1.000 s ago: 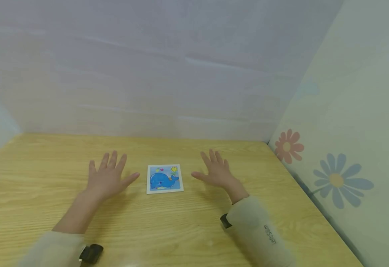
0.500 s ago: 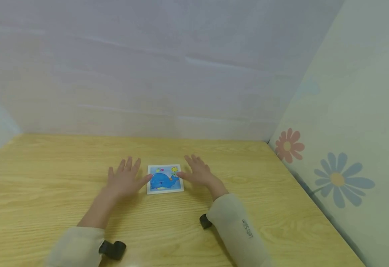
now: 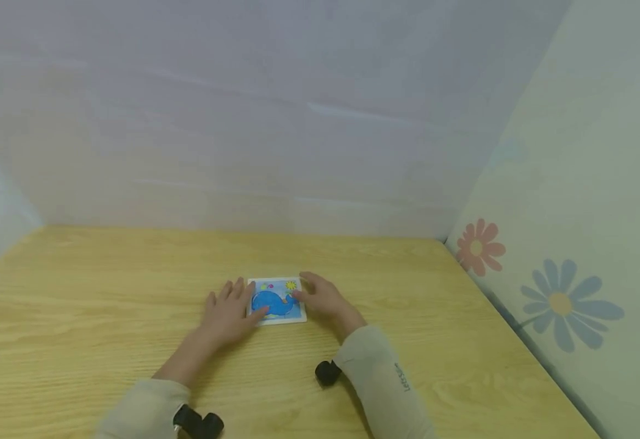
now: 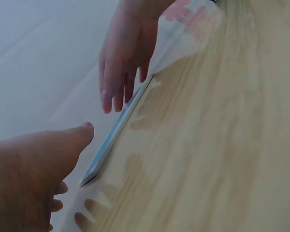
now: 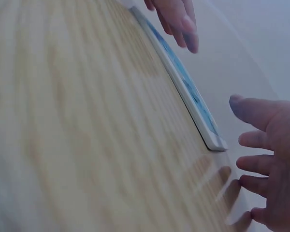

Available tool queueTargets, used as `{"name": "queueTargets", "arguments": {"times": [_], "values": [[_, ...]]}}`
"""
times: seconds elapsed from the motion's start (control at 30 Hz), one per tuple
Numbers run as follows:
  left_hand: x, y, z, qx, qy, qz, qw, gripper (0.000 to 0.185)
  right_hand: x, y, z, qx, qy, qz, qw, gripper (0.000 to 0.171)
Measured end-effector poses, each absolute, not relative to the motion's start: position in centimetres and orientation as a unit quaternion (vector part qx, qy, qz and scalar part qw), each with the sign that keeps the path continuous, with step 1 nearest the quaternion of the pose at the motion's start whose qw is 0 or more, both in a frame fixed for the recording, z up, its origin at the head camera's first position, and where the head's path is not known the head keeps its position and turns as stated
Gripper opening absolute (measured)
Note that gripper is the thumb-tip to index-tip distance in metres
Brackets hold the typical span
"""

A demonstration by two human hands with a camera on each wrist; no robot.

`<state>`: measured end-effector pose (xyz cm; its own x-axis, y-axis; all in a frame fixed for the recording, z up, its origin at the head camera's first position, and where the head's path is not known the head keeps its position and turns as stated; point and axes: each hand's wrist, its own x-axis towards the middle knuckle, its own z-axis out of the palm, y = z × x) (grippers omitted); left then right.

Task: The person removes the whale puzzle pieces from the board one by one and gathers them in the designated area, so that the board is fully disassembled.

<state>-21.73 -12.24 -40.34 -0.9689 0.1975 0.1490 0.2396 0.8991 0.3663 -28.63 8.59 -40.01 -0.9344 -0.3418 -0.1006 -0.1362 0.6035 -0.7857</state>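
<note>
A small square picture board [image 3: 277, 300] with a blue whale on it lies flat on the wooden table [image 3: 105, 317]. My left hand [image 3: 230, 312] lies open against its left edge, thumb tip over the picture. On the right edge, my right hand [image 3: 324, 296] is open too, its thumb over the border. The left wrist view shows the board [image 4: 117, 131] edge-on, with my left hand [image 4: 38, 169] near it and the right hand [image 4: 123, 53] beyond. From the right wrist, the board [image 5: 188, 92] lies between my right hand [image 5: 270, 159] and the left hand [image 5: 176, 17]. Neither hand grips it.
A pale wall [image 3: 243, 122] closes the back of the table. The right side wall carries flower decals [image 3: 561, 305]. Black wrist mounts [image 3: 327, 372] sit at my sleeves. Bare wood stretches left and right of the board.
Both hands have moved inward from wide apart to the board's two sides, thumbs now reaching over its edges. The view shifted slightly.
</note>
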Motion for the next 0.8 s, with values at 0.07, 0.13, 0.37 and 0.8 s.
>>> {"name": "queueTargets", "arguments": {"times": [0.07, 0.13, 0.37, 0.8], "values": [[-21.6, -11.9, -40.6, -0.126, -0.970, -0.195, 0.067, 0.065, -28.6, 8.4, -40.2, -0.149, 0.897, -0.403, 0.104, 0.056], [-21.6, -11.5, -40.9, -0.147, -0.966, -0.195, 0.081, 0.062, -28.6, 8.4, -40.3, -0.176, 0.910, -0.367, 0.078, 0.055], [-21.3, -10.4, -41.1, -0.222, -0.948, -0.207, 0.093, 0.053, -28.3, 8.6, -40.4, -0.214, 0.927, -0.305, 0.033, 0.045], [-21.2, -10.0, -41.2, -0.272, -0.942, -0.183, 0.075, 0.043, -28.4, 8.6, -40.1, -0.228, 0.933, -0.279, 0.015, 0.038]]}}
